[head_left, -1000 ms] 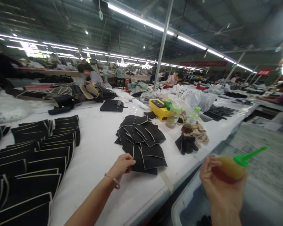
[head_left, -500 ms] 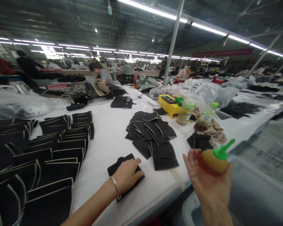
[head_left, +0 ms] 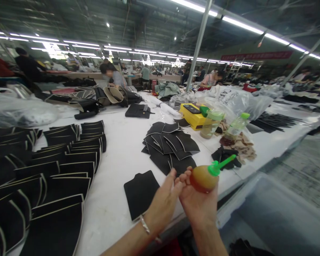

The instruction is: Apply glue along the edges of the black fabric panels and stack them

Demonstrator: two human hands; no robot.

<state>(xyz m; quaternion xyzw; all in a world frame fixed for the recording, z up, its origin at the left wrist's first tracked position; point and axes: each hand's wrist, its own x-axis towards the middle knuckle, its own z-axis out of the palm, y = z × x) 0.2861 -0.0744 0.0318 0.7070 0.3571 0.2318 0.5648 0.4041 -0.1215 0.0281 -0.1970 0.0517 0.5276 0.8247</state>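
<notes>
In my right hand rests a round squeeze bottle of amber liquid, its green nozzle pointing up and right. Right beside it, close to its fingertips, is my left hand, wearing a bracelet; its fingers are partly closed, and what they may hold is too small to tell. A flat black piece with a tab on its top edge lies on the white table, left of my left hand. Behind both hands is a loose pile of black pieces, its near part partly hidden by them.
Overlapping rows of black pieces cover the table's left side. Farther back are a black case, a yellow box, a jar and a green-capped bottle. A clear plastic bin stands at the right. People sit farther away.
My left hand has left the black piece and moved right, uncovering it. My right hand has moved left with the squeeze bottle, bringing the hands together.
</notes>
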